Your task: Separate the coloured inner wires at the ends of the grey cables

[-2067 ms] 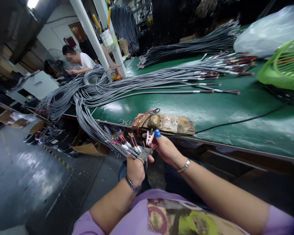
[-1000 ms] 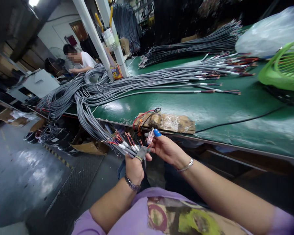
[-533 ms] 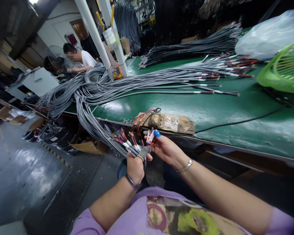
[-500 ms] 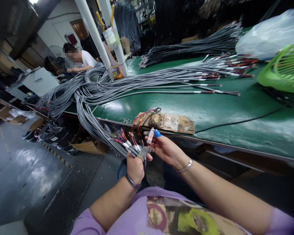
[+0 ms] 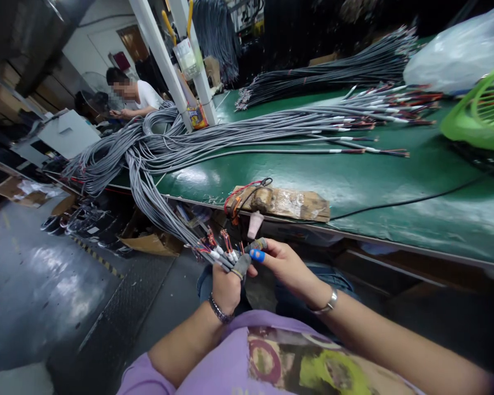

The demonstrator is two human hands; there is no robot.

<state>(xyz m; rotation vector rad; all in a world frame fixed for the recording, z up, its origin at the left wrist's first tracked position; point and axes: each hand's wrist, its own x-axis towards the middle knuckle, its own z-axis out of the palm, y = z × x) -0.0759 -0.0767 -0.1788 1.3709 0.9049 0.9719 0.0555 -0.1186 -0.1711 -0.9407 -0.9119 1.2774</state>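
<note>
My left hand [image 5: 227, 285] is closed around a bundle of grey cables [image 5: 214, 257], just below their stripped ends. Red, blue and copper-coloured wire ends [image 5: 226, 240] fan out above white sleeves. A grey finger cot covers my left thumb. Close beside it, my right hand [image 5: 282, 262] pinches at the wire ends, a blue wrap on its thumb and a grey cot on a finger. The exact wire between its fingertips is hidden. Just above the right fingers, a pale pink tapered piece [image 5: 255, 225] hangs at the bench edge, apart from the hand.
A wooden block [image 5: 300, 205] with red and black leads lies at the edge of the green bench [image 5: 395, 192]. Long grey cables [image 5: 239, 131] stretch across it. A green basket-like thing [image 5: 477, 118] and a plastic bag [image 5: 456, 55] are at right. A person [image 5: 135, 96] sits far left.
My right hand has moved down from the pale pink piece, which its fingers were around, to the wire ends by my left thumb. My left hand keeps its grip on the cables.
</note>
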